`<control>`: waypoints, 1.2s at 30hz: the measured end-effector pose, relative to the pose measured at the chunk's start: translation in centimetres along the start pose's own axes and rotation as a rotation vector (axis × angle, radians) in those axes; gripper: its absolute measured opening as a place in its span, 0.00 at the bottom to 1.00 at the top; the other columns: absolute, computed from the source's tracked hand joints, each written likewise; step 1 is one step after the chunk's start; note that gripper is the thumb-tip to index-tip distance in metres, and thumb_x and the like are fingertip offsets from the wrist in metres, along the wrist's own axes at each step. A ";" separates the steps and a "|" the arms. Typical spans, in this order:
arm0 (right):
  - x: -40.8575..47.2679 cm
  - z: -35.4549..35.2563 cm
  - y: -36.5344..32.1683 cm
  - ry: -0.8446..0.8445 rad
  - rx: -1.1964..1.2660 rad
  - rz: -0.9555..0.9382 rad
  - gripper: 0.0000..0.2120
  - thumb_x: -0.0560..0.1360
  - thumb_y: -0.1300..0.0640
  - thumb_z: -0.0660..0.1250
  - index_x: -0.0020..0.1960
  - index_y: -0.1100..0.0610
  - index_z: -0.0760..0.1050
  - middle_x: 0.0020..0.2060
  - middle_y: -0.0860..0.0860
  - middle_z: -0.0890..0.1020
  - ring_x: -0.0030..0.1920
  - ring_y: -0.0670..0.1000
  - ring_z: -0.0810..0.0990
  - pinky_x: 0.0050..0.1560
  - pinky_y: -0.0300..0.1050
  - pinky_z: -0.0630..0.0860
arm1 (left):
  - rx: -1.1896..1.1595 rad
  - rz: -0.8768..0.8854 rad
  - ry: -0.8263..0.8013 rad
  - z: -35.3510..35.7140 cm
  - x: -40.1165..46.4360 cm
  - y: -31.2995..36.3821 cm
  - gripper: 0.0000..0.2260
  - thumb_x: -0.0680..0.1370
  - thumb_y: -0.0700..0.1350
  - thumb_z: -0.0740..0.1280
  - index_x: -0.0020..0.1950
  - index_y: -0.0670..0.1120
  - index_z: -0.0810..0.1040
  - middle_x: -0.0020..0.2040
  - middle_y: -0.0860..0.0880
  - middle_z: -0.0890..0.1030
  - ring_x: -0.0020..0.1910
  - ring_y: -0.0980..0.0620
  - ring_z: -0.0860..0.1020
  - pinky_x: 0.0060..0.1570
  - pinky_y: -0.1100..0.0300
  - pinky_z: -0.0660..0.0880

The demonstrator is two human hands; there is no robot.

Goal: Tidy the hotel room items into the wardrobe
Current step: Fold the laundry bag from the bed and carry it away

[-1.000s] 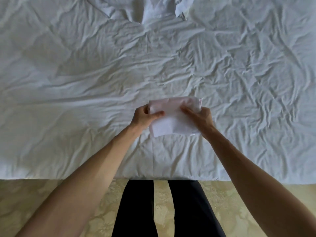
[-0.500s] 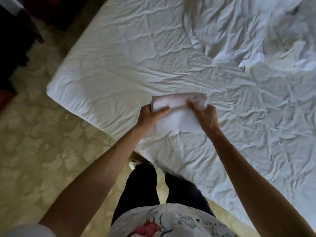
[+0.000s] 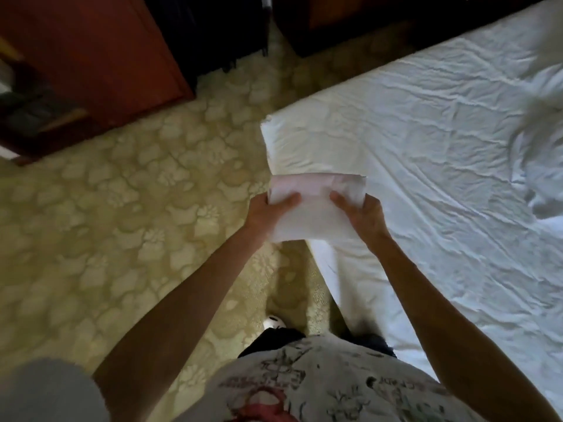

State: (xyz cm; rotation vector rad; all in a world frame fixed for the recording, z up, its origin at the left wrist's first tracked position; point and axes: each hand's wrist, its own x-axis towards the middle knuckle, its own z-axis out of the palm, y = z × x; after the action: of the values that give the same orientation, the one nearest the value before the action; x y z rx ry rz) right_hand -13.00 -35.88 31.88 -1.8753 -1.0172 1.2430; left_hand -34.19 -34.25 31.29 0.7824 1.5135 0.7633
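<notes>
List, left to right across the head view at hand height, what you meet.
Carpet → left hand → folded cloth → right hand → bed.

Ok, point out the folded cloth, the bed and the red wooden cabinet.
folded cloth [image 3: 316, 205], head view, middle of its top face.
bed [image 3: 426, 141], head view, bare wrinkled sheet.
red wooden cabinet [image 3: 100, 53], head view, its flat red panel.
</notes>
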 end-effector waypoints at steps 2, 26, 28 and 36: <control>-0.2 5.5 -2.9 -0.067 -0.044 -0.046 0.19 0.68 0.40 0.77 0.43 0.55 0.80 0.39 0.52 0.84 0.37 0.50 0.82 0.35 0.47 0.77 | -0.027 0.013 0.073 -6.0 -0.3 0.3 0.09 0.72 0.49 0.79 0.46 0.47 0.84 0.40 0.52 0.85 0.36 0.58 0.84 0.33 0.63 0.80; 11.4 59.3 -31.3 -0.747 -0.255 -0.330 0.15 0.71 0.44 0.75 0.44 0.57 0.83 0.38 0.48 0.86 0.39 0.46 0.84 0.36 0.40 0.79 | -0.456 -0.033 0.811 -52.5 13.7 5.9 0.22 0.64 0.58 0.81 0.47 0.44 0.85 0.43 0.48 0.87 0.44 0.49 0.86 0.44 0.52 0.84; 13.6 62.9 -34.3 -0.766 -0.277 -0.352 0.15 0.71 0.43 0.75 0.43 0.56 0.82 0.38 0.47 0.85 0.39 0.45 0.84 0.38 0.40 0.79 | -0.463 -0.016 0.837 -55.4 16.2 8.3 0.18 0.66 0.56 0.81 0.45 0.45 0.84 0.41 0.49 0.86 0.41 0.52 0.86 0.40 0.57 0.83; 19.2 75.8 -43.3 -0.824 -0.377 -0.409 0.15 0.72 0.42 0.74 0.37 0.53 0.79 0.35 0.44 0.83 0.37 0.42 0.81 0.37 0.41 0.76 | -0.549 -0.052 0.936 -65.8 24.1 13.5 0.14 0.69 0.54 0.79 0.43 0.46 0.82 0.41 0.50 0.85 0.41 0.52 0.84 0.38 0.59 0.81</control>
State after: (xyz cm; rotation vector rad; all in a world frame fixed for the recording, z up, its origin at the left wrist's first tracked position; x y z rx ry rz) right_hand -89.95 9.43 35.15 -1.2589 -2.0658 1.6738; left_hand -100.71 -8.53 34.13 -0.0779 1.9630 1.5452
